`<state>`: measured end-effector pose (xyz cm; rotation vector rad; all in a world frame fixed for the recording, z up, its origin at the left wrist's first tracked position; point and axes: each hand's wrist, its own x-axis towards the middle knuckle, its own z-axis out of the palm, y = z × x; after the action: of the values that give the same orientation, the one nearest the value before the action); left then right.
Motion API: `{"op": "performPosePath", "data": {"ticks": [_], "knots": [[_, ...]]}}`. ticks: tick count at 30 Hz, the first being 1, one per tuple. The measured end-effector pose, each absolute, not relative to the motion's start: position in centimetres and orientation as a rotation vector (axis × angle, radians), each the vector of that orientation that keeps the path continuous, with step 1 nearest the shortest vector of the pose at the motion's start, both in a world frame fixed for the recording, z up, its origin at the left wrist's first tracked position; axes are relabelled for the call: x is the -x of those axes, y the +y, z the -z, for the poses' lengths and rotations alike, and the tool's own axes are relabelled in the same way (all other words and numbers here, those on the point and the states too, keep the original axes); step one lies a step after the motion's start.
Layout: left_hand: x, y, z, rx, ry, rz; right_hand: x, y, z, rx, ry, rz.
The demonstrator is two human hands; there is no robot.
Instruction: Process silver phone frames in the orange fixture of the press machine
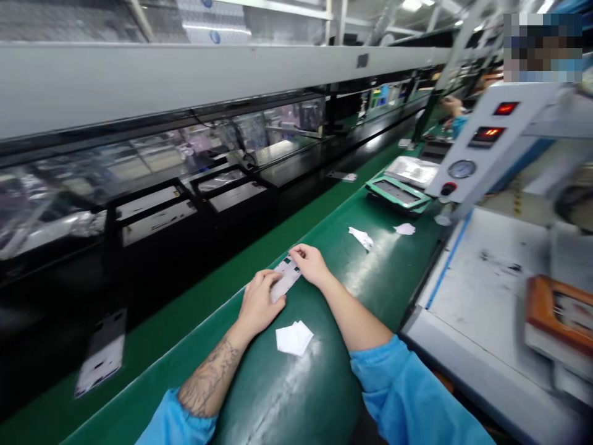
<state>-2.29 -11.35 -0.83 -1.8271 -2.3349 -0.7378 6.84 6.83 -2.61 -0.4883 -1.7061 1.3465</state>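
Note:
A flat grey plate (286,277) with small cut-outs lies on the green bench (296,383), held at both ends. My left hand (257,303) grips its near end with curled fingers. My right hand (309,262) pinches its far end. Folded white paper (293,337) lies just in front of my left hand. Two more white scraps (361,237) (404,228) lie farther along the bench.
A dark conveyor (152,216) runs along the left with flat panels on it. A green tray (397,193) with a plate sits farther up the bench. A white press machine (486,148) with a gauge and red displays stands at right. Another person's hand (450,106) works far off.

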Motion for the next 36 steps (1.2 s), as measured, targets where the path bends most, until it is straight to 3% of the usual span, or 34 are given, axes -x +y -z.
{"op": "performPosePath", "data": {"ticks": [5, 9, 15, 20, 23, 29, 36], "knots": [[3.0, -11.3, 0.9, 1.838, -2.338, 0.717, -11.5, 2.5, 2.4, 0.518, -1.790, -1.233], [3.8, -10.9, 1.2, 1.783, -2.408, 0.580, -23.1, -1.8, 3.1, 0.360, -2.045, -0.831], [3.8, -10.7, 1.3, 1.719, -2.461, 0.461, -50.3, 1.6, 4.7, 1.151, -1.931, 0.033], [3.5, -10.6, 1.1, 1.731, -2.477, 0.444, -64.4, 6.1, 5.8, 1.689, -2.185, 0.023], [3.5, -10.5, 0.9, 1.723, -2.507, 0.443, -65.6, 6.7, 5.0, 1.725, -2.304, -0.086], [3.3, -10.7, 0.8, 1.720, -2.508, 0.453, -62.3, 5.2, 2.5, 1.487, -2.416, 0.084], [3.0, -10.8, 0.5, 1.721, -2.508, 0.485, -59.8, 5.0, 3.7, 1.219, -2.451, 0.262]]}}
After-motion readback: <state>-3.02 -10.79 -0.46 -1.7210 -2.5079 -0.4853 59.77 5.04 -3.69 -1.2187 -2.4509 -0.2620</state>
